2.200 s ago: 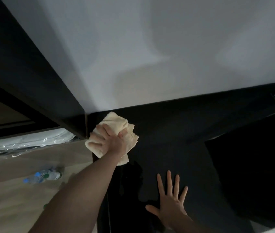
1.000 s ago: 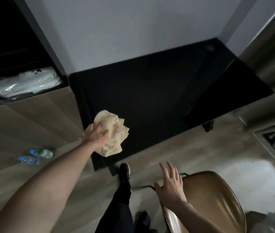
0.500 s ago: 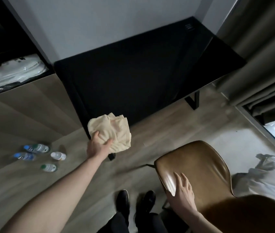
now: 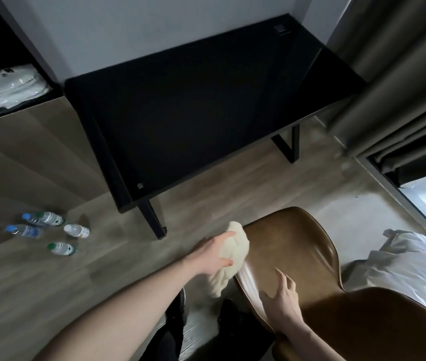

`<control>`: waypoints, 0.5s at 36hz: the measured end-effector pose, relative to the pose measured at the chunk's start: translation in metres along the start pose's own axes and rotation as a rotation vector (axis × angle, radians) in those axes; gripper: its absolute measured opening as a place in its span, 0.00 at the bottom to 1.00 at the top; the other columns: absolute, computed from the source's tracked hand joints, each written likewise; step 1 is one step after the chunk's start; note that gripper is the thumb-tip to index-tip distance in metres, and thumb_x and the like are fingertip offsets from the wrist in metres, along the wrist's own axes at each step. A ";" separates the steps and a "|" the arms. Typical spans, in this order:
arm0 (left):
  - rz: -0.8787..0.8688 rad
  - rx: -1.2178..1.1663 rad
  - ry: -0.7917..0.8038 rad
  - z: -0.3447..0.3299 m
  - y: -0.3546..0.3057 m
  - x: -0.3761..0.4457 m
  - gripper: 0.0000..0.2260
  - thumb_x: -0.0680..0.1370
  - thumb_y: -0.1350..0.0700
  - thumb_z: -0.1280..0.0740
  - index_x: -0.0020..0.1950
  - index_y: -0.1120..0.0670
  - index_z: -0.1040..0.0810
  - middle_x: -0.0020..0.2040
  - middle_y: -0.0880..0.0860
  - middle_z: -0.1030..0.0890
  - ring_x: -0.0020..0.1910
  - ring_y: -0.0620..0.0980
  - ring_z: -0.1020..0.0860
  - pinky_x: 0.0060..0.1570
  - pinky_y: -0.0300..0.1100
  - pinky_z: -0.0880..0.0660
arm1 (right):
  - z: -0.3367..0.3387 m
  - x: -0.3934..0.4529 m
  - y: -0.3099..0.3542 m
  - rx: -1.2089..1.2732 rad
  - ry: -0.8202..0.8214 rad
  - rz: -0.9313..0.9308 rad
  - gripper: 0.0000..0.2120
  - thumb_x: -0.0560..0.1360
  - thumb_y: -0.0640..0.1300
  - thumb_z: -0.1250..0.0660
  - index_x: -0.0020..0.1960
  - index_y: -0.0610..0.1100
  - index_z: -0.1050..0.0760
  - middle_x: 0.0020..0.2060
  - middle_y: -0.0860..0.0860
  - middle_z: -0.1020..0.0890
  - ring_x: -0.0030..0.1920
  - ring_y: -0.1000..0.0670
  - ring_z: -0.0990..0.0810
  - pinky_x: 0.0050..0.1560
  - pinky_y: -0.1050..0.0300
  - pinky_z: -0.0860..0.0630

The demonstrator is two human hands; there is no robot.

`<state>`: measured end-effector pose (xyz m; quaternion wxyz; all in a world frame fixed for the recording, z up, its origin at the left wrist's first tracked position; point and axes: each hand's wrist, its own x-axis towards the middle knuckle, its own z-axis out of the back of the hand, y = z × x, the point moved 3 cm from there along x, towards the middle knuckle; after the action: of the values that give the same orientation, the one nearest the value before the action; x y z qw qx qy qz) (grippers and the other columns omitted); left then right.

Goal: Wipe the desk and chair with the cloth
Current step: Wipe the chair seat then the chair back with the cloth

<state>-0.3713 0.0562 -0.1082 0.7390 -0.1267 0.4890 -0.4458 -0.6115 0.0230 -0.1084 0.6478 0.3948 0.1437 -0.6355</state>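
Both forearms (image 4: 118, 306) bare, no sleeves in view, no watch or rings seen. Legs (image 4: 172, 332) in dark trousers, prob. black. Black shoes (image 4: 228, 312) at bottom centre, partly hidden by the arms; details too dark to tell.

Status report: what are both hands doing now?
Left hand grips cloth at chair edge. Right hand open on seat. Nothing in the way.
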 end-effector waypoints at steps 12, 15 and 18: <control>0.112 0.011 0.189 -0.119 -0.036 0.129 0.33 0.78 0.49 0.28 0.80 0.48 0.38 0.76 0.52 0.30 0.74 0.53 0.31 0.68 0.40 0.33 | 0.011 0.099 -0.088 0.047 -0.030 -0.027 0.35 0.75 0.44 0.32 0.78 0.51 0.42 0.76 0.46 0.40 0.72 0.40 0.34 0.71 0.45 0.33; 0.172 0.149 0.142 -0.135 -0.007 0.152 0.28 0.78 0.49 0.30 0.77 0.51 0.32 0.71 0.55 0.28 0.72 0.55 0.31 0.70 0.42 0.35 | -0.008 0.128 -0.097 0.045 -0.014 -0.016 0.37 0.74 0.45 0.33 0.79 0.51 0.44 0.77 0.46 0.41 0.74 0.40 0.37 0.74 0.45 0.36; 0.236 0.200 0.010 -0.138 0.021 0.174 0.25 0.80 0.46 0.34 0.76 0.49 0.32 0.74 0.51 0.33 0.74 0.56 0.34 0.73 0.49 0.37 | -0.033 0.155 -0.099 0.044 -0.021 0.052 0.37 0.76 0.48 0.34 0.80 0.50 0.48 0.78 0.48 0.44 0.78 0.42 0.46 0.78 0.47 0.46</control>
<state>-0.4536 -0.0337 -0.2951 0.7929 0.0079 0.4573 -0.4027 -0.6709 -0.0527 -0.2689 0.6566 0.4058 0.1127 -0.6257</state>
